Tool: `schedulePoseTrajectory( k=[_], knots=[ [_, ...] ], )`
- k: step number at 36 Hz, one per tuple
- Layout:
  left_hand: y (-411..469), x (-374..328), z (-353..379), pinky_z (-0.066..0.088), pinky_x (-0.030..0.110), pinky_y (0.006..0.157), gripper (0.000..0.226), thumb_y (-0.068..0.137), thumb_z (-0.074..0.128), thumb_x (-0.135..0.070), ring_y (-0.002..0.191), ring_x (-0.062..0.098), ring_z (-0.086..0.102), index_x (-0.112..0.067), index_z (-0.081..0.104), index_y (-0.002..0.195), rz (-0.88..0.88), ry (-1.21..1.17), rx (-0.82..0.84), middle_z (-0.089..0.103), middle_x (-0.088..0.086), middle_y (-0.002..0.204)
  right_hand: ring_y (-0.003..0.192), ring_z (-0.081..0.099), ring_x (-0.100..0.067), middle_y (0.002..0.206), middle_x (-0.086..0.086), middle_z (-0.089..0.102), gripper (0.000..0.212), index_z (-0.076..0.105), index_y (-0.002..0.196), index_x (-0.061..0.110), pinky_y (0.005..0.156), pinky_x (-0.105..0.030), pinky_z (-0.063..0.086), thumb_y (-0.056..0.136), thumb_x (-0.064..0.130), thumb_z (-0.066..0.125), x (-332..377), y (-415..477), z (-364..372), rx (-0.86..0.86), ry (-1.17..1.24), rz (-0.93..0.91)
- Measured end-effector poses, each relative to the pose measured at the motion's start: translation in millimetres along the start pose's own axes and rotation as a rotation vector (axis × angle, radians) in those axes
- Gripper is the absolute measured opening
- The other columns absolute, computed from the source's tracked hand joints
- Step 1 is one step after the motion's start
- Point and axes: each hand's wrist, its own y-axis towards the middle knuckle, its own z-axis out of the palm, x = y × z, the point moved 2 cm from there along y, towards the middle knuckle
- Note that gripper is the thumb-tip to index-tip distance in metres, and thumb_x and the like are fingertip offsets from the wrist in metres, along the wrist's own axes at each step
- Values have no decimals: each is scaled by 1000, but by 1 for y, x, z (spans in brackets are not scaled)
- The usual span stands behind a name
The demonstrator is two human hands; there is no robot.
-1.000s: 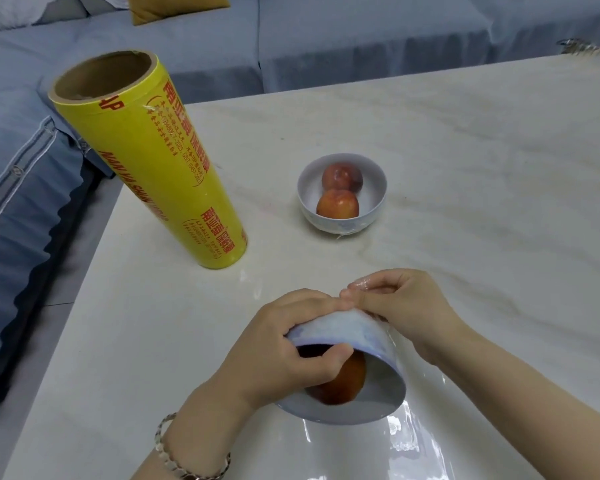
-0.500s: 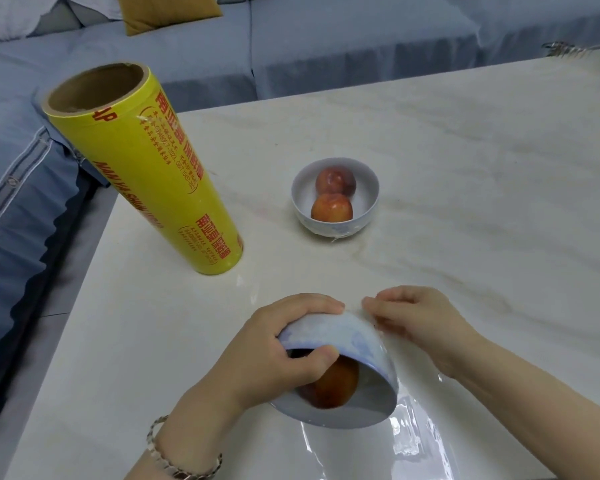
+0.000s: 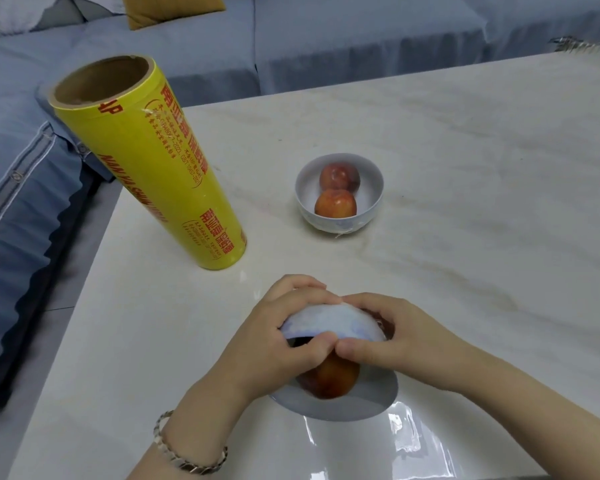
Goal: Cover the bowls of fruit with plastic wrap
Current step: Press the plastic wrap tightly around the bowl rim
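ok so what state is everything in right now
near bowl, tipped on its side, mouth toward camera, fruit inside
far bowl, upright, two fruits inside
plastic wrap roll, standing on end
loose wrap sheet, lying flat, reaching near bowl's rim
left hand, grips near bowl
right hand, grips near bowl

I am looking down at a pale, marble-veined counter [image 3: 465,202] that is stretching away in front of me. Beyond its far edge a blue-grey sofa [image 3: 343,39] is running across the back, with a mustard cushion [image 3: 174,8] sitting on it and a white pillow [image 3: 11,12] lying at the far left. On my left, blue upholstery [image 3: 18,188] with pale striped trim and buttons is lying beside the counter, and a strip of grey floor [image 3: 77,289] is showing between them. A small metallic thing [image 3: 568,43], too blurred to name, is lying at the counter's far right corner.
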Motion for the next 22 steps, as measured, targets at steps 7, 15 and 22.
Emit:
schedulePoseTrajectory(
  k=[7,15,22],
  knots=[
    [4,-2,4,42,4,78,21,57,67,-44,93,-8,62,-48,69,78,-125,-163,-120,68,-31,92,101,64,-4,109,7,69,64,62,111,25,86,-20,50,53,51,69,-11,0,-8,56,206,65],
    [-1,5,20,52,28,84,20,91,53,-14,96,12,65,-23,71,90,-382,-474,-488,72,-4,98,98,65,-4,101,10,72,34,71,100,26,85,-15,49,79,44,51,-12,-23,-28,-112,240,73],
    [-7,10,31,52,22,78,18,91,54,-16,96,11,65,-23,70,93,-423,-448,-489,71,-5,101,81,68,-1,87,9,75,17,76,82,21,78,-17,53,77,31,63,-5,-18,-35,-307,234,106]
  ],
)
